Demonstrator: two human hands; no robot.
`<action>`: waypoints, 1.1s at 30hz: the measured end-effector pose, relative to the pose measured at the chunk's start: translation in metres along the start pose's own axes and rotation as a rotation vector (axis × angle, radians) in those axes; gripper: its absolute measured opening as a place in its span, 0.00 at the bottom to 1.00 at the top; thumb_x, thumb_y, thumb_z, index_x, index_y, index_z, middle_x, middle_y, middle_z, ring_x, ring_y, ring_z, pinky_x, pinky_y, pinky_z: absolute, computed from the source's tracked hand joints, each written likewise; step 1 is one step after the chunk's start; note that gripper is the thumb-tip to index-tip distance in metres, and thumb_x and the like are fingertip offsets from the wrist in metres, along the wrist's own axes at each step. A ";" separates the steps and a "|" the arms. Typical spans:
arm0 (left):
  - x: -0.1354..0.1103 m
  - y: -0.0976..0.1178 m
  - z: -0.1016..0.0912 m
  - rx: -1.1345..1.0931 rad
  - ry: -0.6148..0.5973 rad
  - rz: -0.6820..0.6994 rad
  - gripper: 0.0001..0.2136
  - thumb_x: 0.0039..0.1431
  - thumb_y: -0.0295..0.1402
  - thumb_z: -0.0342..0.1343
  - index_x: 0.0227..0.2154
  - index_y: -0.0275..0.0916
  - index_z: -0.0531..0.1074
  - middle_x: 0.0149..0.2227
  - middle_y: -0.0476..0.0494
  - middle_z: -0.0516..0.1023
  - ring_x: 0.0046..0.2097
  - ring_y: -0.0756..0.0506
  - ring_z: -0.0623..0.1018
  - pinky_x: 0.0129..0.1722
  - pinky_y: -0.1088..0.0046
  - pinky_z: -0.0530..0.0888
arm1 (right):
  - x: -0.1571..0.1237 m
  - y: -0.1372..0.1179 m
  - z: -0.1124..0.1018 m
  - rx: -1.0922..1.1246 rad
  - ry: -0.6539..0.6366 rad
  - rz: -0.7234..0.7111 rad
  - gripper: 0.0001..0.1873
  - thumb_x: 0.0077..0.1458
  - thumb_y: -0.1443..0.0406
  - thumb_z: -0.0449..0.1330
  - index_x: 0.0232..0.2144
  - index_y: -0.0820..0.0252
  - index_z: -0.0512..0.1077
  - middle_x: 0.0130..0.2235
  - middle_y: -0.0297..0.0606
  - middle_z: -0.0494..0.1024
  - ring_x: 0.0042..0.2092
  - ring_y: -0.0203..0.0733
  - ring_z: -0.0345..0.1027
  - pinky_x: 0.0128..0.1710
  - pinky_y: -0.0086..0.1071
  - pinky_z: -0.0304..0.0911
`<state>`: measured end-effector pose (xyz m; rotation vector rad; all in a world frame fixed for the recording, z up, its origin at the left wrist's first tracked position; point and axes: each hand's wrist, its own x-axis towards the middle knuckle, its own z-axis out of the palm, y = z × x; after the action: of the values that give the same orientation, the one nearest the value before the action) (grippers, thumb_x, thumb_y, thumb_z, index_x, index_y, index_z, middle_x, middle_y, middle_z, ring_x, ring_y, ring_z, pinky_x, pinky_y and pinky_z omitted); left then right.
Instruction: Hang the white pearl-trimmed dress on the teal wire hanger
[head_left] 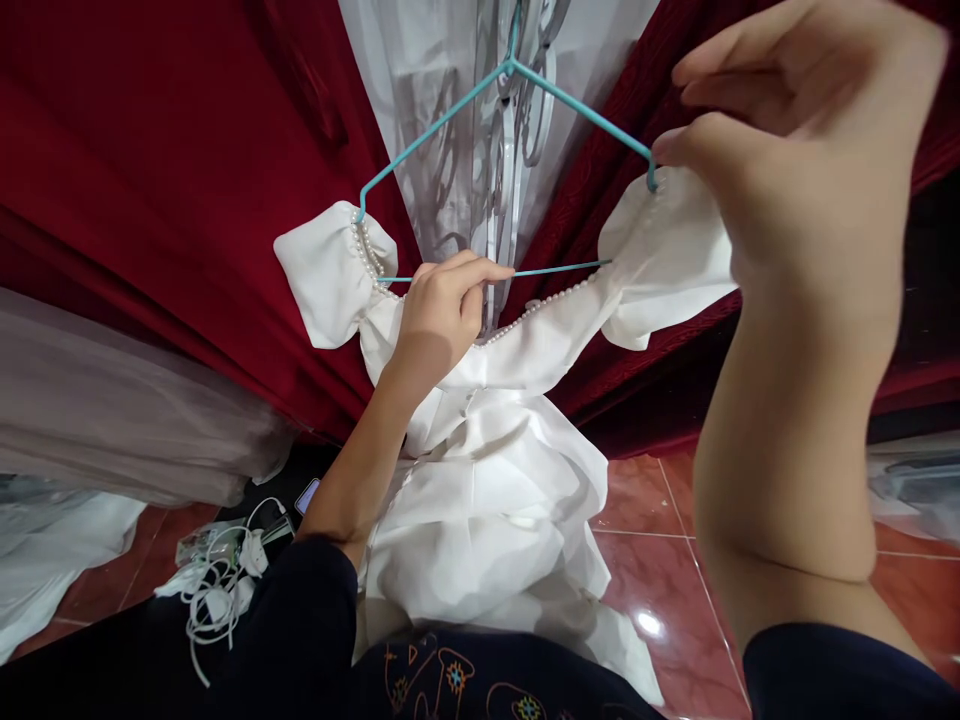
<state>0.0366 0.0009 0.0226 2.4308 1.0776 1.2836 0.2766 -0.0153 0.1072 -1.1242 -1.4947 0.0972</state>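
Note:
A white dress (465, 540) with puffed sleeves and a pearl-beaded neckline hangs from a thin turquoise hanger (577, 108). My left hand (448, 315) is closed at the hanger's lower bar, over the neckline, its index finger stretched along the bar. The palm side of this hand is hidden. At the upper right, my right hand (802, 140) is raised beside the hanger's right end. Its thumb tip is close to the hook-shaped corner, and a gap shows between thumb and fingers. The right puffed sleeve (660, 260) hangs below that corner; the left puffed sleeve (322, 275) is by the other.
Dark red curtains (187, 150) hang behind the dress, with white ornate metalwork (504, 190) between them. Tangled white cables (217, 600) and a phone (307, 496) lie at lower left. Pale gowns (112, 400) hang at left. The floor has reddish tiles (652, 580).

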 end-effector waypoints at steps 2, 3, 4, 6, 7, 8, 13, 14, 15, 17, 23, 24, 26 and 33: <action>0.000 -0.002 0.001 0.019 -0.006 0.021 0.21 0.68 0.17 0.48 0.46 0.43 0.84 0.42 0.48 0.85 0.42 0.44 0.83 0.54 0.60 0.75 | -0.019 -0.006 0.009 -0.012 0.079 -0.213 0.15 0.53 0.76 0.61 0.42 0.60 0.79 0.47 0.39 0.83 0.53 0.44 0.77 0.52 0.38 0.73; 0.000 -0.002 0.001 0.030 -0.015 0.041 0.22 0.67 0.16 0.47 0.47 0.43 0.84 0.44 0.48 0.86 0.44 0.44 0.84 0.55 0.60 0.76 | -0.030 -0.005 0.013 -0.054 0.058 -0.296 0.13 0.56 0.73 0.61 0.42 0.57 0.79 0.47 0.40 0.82 0.53 0.45 0.77 0.52 0.41 0.73; 0.000 -0.002 0.001 0.039 -0.029 0.067 0.23 0.67 0.16 0.47 0.50 0.43 0.83 0.47 0.47 0.86 0.47 0.43 0.84 0.56 0.59 0.76 | -0.040 -0.001 0.019 -0.100 -0.019 -0.345 0.12 0.60 0.70 0.61 0.44 0.55 0.78 0.47 0.40 0.82 0.52 0.46 0.77 0.52 0.42 0.74; -0.002 -0.003 -0.001 0.032 -0.053 0.133 0.24 0.68 0.16 0.46 0.53 0.44 0.82 0.53 0.48 0.85 0.54 0.44 0.84 0.59 0.58 0.77 | -0.060 0.015 0.031 -0.180 -0.234 -0.336 0.12 0.64 0.64 0.60 0.49 0.50 0.77 0.48 0.39 0.82 0.51 0.48 0.77 0.52 0.46 0.74; -0.003 -0.004 -0.004 0.022 -0.036 0.171 0.24 0.69 0.16 0.45 0.53 0.45 0.81 0.55 0.48 0.84 0.57 0.44 0.83 0.61 0.58 0.78 | -0.068 0.027 0.037 -0.201 -0.282 -0.328 0.14 0.65 0.63 0.59 0.52 0.49 0.76 0.48 0.39 0.82 0.50 0.49 0.78 0.52 0.47 0.75; -0.004 -0.005 -0.008 0.021 0.023 0.211 0.23 0.71 0.17 0.44 0.53 0.45 0.81 0.56 0.48 0.84 0.60 0.45 0.82 0.64 0.58 0.78 | -0.075 0.038 0.043 -0.224 -0.270 -0.323 0.16 0.66 0.63 0.57 0.54 0.49 0.74 0.48 0.40 0.82 0.50 0.50 0.78 0.52 0.49 0.74; -0.010 -0.029 -0.038 0.321 0.537 0.176 0.13 0.72 0.27 0.58 0.54 0.49 0.79 0.63 0.43 0.78 0.72 0.36 0.69 0.75 0.46 0.66 | -0.093 0.074 0.069 -0.170 -0.073 -0.468 0.19 0.67 0.65 0.55 0.57 0.46 0.73 0.48 0.38 0.82 0.50 0.49 0.77 0.53 0.49 0.67; -0.009 -0.036 -0.044 0.356 0.560 0.117 0.14 0.72 0.28 0.59 0.55 0.50 0.78 0.63 0.43 0.77 0.72 0.35 0.68 0.75 0.46 0.66 | -0.094 0.076 0.073 -0.170 -0.053 -0.465 0.19 0.67 0.65 0.55 0.57 0.46 0.73 0.48 0.38 0.81 0.49 0.49 0.76 0.53 0.49 0.67; -0.007 -0.044 -0.049 0.360 0.554 0.060 0.13 0.73 0.28 0.58 0.56 0.51 0.76 0.63 0.43 0.77 0.71 0.36 0.70 0.74 0.48 0.68 | -0.095 0.077 0.077 -0.176 -0.044 -0.450 0.19 0.67 0.65 0.55 0.57 0.46 0.74 0.48 0.39 0.81 0.49 0.49 0.76 0.53 0.50 0.66; 0.001 -0.057 -0.060 0.308 0.526 0.000 0.10 0.77 0.27 0.53 0.54 0.48 0.74 0.56 0.45 0.81 0.64 0.41 0.78 0.68 0.57 0.75 | -0.093 0.079 0.081 -0.199 -0.046 -0.416 0.18 0.67 0.65 0.55 0.55 0.47 0.76 0.48 0.40 0.80 0.49 0.49 0.75 0.54 0.50 0.66; 0.016 -0.097 -0.107 0.122 0.785 0.203 0.08 0.74 0.19 0.55 0.40 0.36 0.73 0.38 0.48 0.80 0.43 0.50 0.84 0.47 0.62 0.80 | -0.089 0.085 0.079 -0.228 0.007 -0.437 0.17 0.68 0.66 0.54 0.52 0.48 0.79 0.45 0.41 0.80 0.47 0.48 0.75 0.51 0.49 0.67; 0.010 -0.103 -0.116 0.118 0.781 0.169 0.06 0.74 0.20 0.57 0.39 0.36 0.73 0.38 0.48 0.80 0.43 0.50 0.84 0.45 0.61 0.79 | -0.089 0.084 0.079 -0.216 0.017 -0.441 0.17 0.68 0.66 0.55 0.52 0.48 0.79 0.45 0.41 0.80 0.47 0.48 0.74 0.51 0.48 0.67; -0.010 -0.110 -0.128 0.137 0.635 -0.074 0.04 0.72 0.26 0.63 0.39 0.34 0.75 0.38 0.46 0.81 0.44 0.48 0.85 0.42 0.59 0.75 | -0.091 0.081 0.078 -0.198 0.014 -0.438 0.18 0.68 0.67 0.55 0.53 0.48 0.79 0.46 0.41 0.80 0.47 0.47 0.74 0.51 0.48 0.67; -0.071 -0.063 -0.099 0.117 0.241 -0.145 0.07 0.61 0.27 0.62 0.37 0.43 0.84 0.39 0.51 0.87 0.41 0.44 0.86 0.43 0.63 0.83 | -0.094 0.077 0.080 -0.171 -0.045 -0.435 0.24 0.65 0.70 0.55 0.58 0.44 0.77 0.48 0.39 0.80 0.50 0.49 0.75 0.52 0.50 0.69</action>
<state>-0.0980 -0.0175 0.0077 2.2698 1.3997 1.5322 0.2408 0.0040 -0.0321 -0.9094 -1.7814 -0.3120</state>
